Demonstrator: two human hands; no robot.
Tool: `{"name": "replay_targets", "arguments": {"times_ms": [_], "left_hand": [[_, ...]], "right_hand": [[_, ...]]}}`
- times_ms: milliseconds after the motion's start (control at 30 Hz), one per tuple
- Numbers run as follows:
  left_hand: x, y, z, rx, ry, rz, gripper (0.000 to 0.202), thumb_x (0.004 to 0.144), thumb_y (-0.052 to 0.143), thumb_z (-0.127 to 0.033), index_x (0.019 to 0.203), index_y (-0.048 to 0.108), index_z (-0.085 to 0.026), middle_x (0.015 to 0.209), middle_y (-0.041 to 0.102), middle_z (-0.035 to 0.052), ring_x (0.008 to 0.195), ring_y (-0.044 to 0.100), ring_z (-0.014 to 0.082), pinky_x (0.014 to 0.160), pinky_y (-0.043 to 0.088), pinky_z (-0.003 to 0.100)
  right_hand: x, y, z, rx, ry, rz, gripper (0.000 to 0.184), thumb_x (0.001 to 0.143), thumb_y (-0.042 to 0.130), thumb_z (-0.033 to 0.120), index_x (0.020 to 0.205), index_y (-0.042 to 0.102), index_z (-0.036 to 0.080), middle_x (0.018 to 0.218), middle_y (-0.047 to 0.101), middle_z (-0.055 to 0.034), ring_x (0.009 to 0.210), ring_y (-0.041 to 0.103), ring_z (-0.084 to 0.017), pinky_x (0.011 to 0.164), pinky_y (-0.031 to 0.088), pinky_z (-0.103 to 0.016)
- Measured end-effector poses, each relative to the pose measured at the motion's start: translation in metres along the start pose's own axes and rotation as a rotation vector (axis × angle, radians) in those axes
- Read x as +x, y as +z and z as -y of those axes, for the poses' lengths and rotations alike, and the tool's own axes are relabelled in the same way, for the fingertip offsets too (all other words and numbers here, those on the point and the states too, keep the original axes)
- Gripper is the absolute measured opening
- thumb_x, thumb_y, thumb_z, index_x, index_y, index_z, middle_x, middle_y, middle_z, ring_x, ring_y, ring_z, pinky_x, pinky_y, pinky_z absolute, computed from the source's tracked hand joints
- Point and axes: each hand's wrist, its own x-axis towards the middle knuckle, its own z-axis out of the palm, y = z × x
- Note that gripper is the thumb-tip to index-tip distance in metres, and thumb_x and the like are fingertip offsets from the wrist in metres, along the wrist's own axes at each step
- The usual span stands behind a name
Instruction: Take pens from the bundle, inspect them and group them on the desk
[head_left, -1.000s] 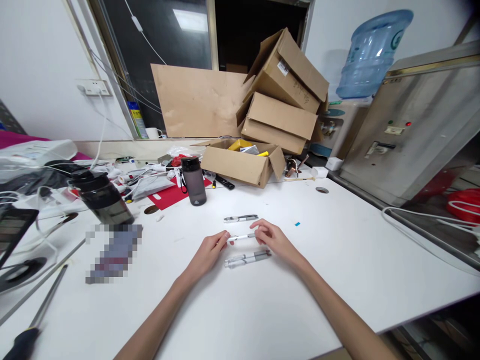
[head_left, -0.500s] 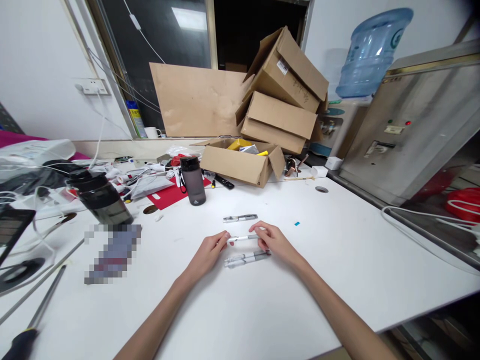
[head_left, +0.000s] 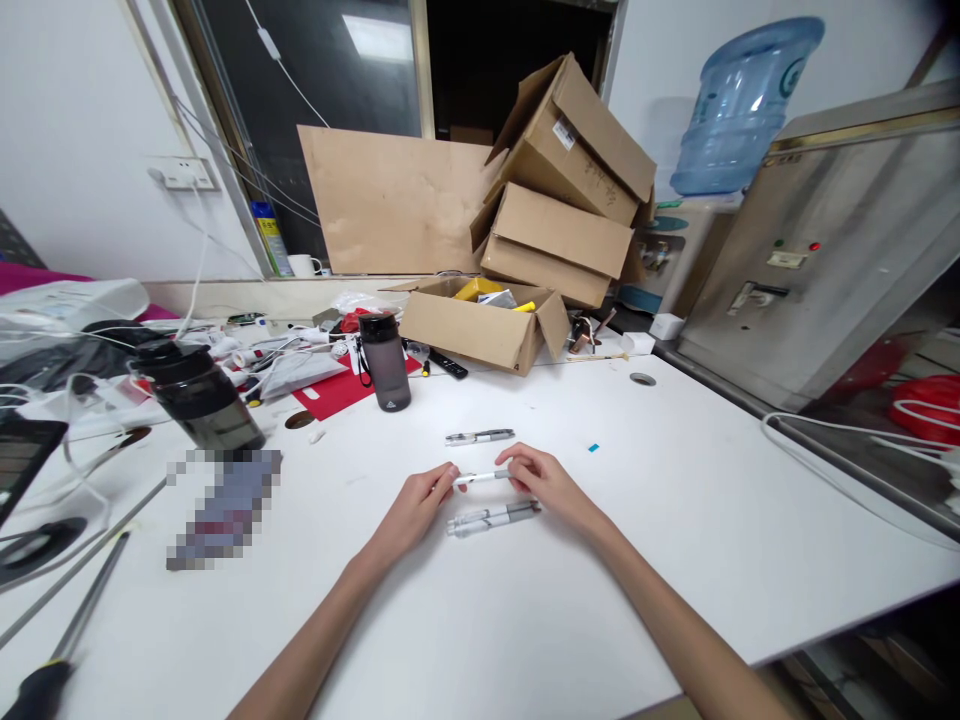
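A white pen with a grey grip point(head_left: 481, 478) spans the gap between my two hands, level with the table's front edge. My left hand point(head_left: 421, 503) pinches its left end between thumb and fingers. At the other end, the fingers of my right hand point(head_left: 541, 480) close around the grey part, hiding its tip. Beyond my hands lies another pen point(head_left: 480, 437), dark and clear, flat on the white table point(head_left: 480, 620). Nearer to me, clear-and-grey pens point(head_left: 493, 518) rest side by side, just below the held one; their exact number is hard to make out.
A dark water bottle point(head_left: 386, 362) stands behind my left hand, and a second bottle point(head_left: 199, 395) farther left. An open cardboard box point(head_left: 469, 328) sits at the back. A screwdriver point(head_left: 82, 610) lies front left. A small blue scrap point(head_left: 594, 448) is to the right.
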Motion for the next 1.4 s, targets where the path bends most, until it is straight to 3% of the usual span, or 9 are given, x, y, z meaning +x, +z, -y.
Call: {"name": "replay_targets", "arguments": {"times_ms": [400, 567, 667, 767, 833, 1000, 1167, 1300, 1400], "left_hand": [[0.001, 0.001, 0.003, 0.027, 0.046, 0.002, 0.047, 0.103, 0.033, -0.052, 0.082, 0.060, -0.019, 0.065, 0.032, -0.0057, 0.061, 0.031, 0.0134, 0.062, 0.026, 0.026], [0.000, 0.001, 0.003, 0.035, 0.100, -0.040, 0.046, 0.102, 0.039, -0.048, 0.071, 0.054, -0.018, 0.065, 0.040, -0.0046, 0.063, 0.035, 0.0132, 0.065, 0.029, 0.026], [0.002, 0.001, 0.005, -0.063, 0.095, -0.030, 0.046, 0.102, 0.040, -0.049, 0.076, 0.061, -0.018, 0.066, 0.049, -0.0027, 0.063, 0.038, 0.0134, 0.063, 0.032, 0.026], [0.005, 0.000, 0.007, -0.252, 0.080, 0.047, 0.041, 0.100, 0.044, -0.050, 0.111, 0.067, -0.018, 0.077, 0.062, 0.0016, 0.067, 0.049, 0.0156, 0.063, 0.041, 0.026], [0.008, 0.000, 0.008, -0.311, 0.068, 0.050, 0.038, 0.095, 0.056, -0.047, 0.118, 0.066, -0.018, 0.084, 0.065, 0.0029, 0.068, 0.052, 0.0155, 0.063, 0.044, 0.026], [0.009, 0.002, 0.010, -0.423, 0.036, 0.002, 0.032, 0.089, 0.067, -0.044, 0.108, 0.069, -0.019, 0.083, 0.062, 0.0021, 0.070, 0.053, 0.0142, 0.064, 0.047, 0.024], [0.007, 0.002, 0.006, -0.549, -0.008, -0.061, 0.033, 0.089, 0.065, -0.050, 0.105, 0.069, -0.021, 0.091, 0.056, 0.0038, 0.085, 0.053, 0.0175, 0.064, 0.048, 0.023], [0.005, 0.002, 0.001, -0.604, 0.010, -0.001, 0.032, 0.093, 0.057, -0.052, 0.098, 0.065, -0.021, 0.101, 0.056, 0.0048, 0.090, 0.052, 0.0183, 0.068, 0.049, 0.025], [0.004, 0.004, -0.001, -0.607, -0.013, 0.067, 0.032, 0.095, 0.054, -0.052, 0.092, 0.060, -0.021, 0.092, 0.057, 0.0023, 0.084, 0.053, 0.0164, 0.073, 0.048, 0.026]], "right_hand": [[-0.001, 0.000, 0.005, 0.068, 0.030, 0.042, 0.028, 0.096, 0.050, 0.045, 0.106, 0.063, 0.022, 0.062, 0.028, 0.0071, 0.056, 0.026, -0.012, 0.052, 0.019, -0.025], [-0.002, -0.003, 0.009, 0.099, 0.032, 0.057, 0.026, 0.096, 0.052, 0.044, 0.105, 0.062, 0.022, 0.061, 0.028, 0.0075, 0.055, 0.026, -0.012, 0.052, 0.018, -0.025], [-0.002, -0.004, 0.007, 0.101, 0.066, 0.035, 0.027, 0.097, 0.049, 0.043, 0.106, 0.062, 0.021, 0.059, 0.033, 0.0072, 0.054, 0.027, -0.011, 0.052, 0.019, -0.025], [0.000, -0.005, 0.005, 0.098, 0.074, 0.014, 0.030, 0.099, 0.045, 0.044, 0.107, 0.062, 0.021, 0.059, 0.041, 0.0061, 0.053, 0.029, -0.011, 0.053, 0.023, -0.026], [0.001, -0.005, 0.003, 0.111, 0.050, 0.010, 0.030, 0.099, 0.046, 0.045, 0.105, 0.062, 0.020, 0.060, 0.044, 0.0053, 0.053, 0.033, -0.011, 0.054, 0.026, -0.026], [0.000, -0.002, 0.004, 0.157, 0.021, 0.058, 0.029, 0.098, 0.050, 0.046, 0.104, 0.063, 0.020, 0.065, 0.053, 0.0027, 0.060, 0.047, -0.013, 0.060, 0.036, -0.026], [-0.002, 0.002, 0.008, 0.157, -0.022, 0.219, 0.031, 0.098, 0.053, 0.047, 0.111, 0.064, 0.021, 0.083, 0.067, -0.0033, 0.079, 0.060, -0.017, 0.077, 0.044, -0.031], [-0.002, 0.004, 0.007, 0.118, -0.064, 0.236, 0.029, 0.096, 0.058, 0.046, 0.109, 0.067, 0.021, 0.090, 0.067, -0.0041, 0.087, 0.062, -0.018, 0.083, 0.045, -0.032], [-0.002, 0.003, 0.007, 0.085, -0.086, 0.183, 0.028, 0.097, 0.057, 0.045, 0.106, 0.068, 0.021, 0.090, 0.066, -0.0040, 0.087, 0.062, -0.018, 0.082, 0.044, -0.032]]}}
